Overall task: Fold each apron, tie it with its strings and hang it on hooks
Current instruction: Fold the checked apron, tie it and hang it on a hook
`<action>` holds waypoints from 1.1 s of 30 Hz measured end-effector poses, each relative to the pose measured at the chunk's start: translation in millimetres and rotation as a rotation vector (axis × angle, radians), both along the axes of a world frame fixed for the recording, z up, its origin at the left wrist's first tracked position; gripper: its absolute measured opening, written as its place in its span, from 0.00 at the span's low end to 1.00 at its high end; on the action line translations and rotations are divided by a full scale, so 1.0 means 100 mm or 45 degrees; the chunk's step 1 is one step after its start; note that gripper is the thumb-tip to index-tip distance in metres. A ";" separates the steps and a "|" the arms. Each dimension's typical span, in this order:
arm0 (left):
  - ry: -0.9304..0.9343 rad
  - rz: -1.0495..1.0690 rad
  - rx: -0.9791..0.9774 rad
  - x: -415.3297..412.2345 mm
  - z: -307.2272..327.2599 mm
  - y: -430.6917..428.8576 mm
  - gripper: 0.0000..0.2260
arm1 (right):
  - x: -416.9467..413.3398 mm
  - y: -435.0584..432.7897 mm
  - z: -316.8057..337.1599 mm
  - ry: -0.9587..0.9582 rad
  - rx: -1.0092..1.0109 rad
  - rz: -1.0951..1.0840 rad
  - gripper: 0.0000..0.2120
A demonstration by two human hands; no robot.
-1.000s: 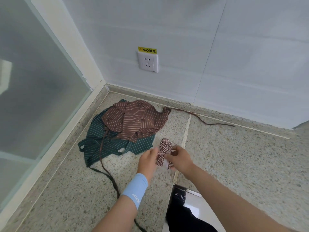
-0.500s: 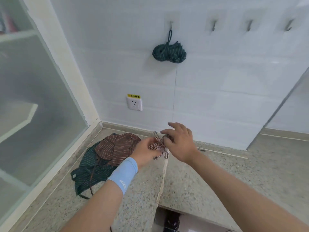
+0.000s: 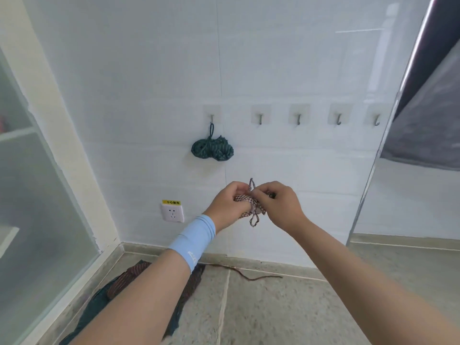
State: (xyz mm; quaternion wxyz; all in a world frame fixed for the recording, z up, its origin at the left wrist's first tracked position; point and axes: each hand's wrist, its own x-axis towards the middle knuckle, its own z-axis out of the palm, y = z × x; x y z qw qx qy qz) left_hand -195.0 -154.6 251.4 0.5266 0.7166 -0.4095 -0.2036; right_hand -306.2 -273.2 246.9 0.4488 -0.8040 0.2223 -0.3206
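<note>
A white tiled wall (image 3: 149,70) fills most of the frame, and a speckled stone floor (image 3: 286,314) runs along the bottom. A frosted glass panel (image 3: 37,207) takes up the left edge. A tilted pane (image 3: 423,135) with a dark grey patch cuts across the right edge.

Two forearms reach up from the bottom of the frame to just below its centre. At lower left, two loose aprons lie in a heap on the floor, partly hidden by the left forearm. The brown apron (image 3: 129,275) lies on top of the green apron (image 3: 97,305).

The left grip (image 3: 227,205) has its fingers curled round the checked bundle (image 3: 249,202). The right grip (image 3: 276,205) pinches the same bundle from the other side. They hold it in the air in front of the wall, below the hooks. One string loop (image 3: 252,183) sticks up between the thumbs and another dangles beneath.

A green bundle (image 3: 212,151) hangs by its string from the leftmost hook (image 3: 211,119) of a row of five, just above the centre of the frame. A blue wristband (image 3: 193,236) sits on the left wrist. A socket (image 3: 172,213) is set in the wall left of the hands, with a yellow label (image 3: 171,202) just above it. A thin brown string (image 3: 251,276) trails across the floor at the foot of the wall.
</note>
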 end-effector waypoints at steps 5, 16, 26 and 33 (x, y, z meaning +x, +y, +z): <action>-0.141 0.254 -0.168 0.15 0.58 -0.65 0.07 | 0.21 -0.46 0.47 -0.057 -0.050 -0.091 0.10; -0.510 0.647 -0.074 0.75 1.18 -1.34 0.08 | 0.90 -1.03 1.12 0.053 -0.411 -0.492 0.15; -0.663 0.527 -0.018 0.84 1.07 -1.48 0.07 | 1.06 -1.17 1.04 0.269 -0.496 -0.544 0.18; -0.761 0.128 0.131 0.78 0.68 -1.20 0.08 | 0.96 -1.04 0.63 0.192 -0.657 -0.419 0.15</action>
